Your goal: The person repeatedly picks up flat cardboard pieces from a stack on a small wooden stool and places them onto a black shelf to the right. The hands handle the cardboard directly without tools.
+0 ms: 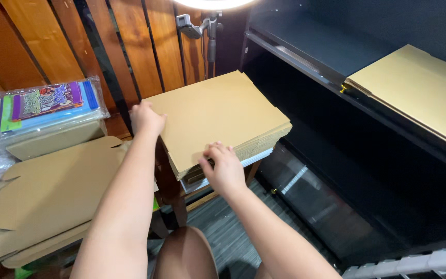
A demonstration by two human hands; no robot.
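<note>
A thick stack of flat brown cardboard sheets point(223, 111) lies on a small wooden stand ahead of me. My left hand point(146, 119) rests on the stack's left edge, fingers on the top sheet. At the near edge, my right hand point(224, 166) curls its fingers around the front of the upper sheets. Both forearms reach in from below.
An unfolded cardboard box blank point(58, 191) lies at the left. Behind it sit clear plastic packs of colourful items point(45, 106). A dark shelf unit point(336, 67) at the right holds more flat cardboard point(419, 88). A ring light on a stand point(210, 20) rises behind.
</note>
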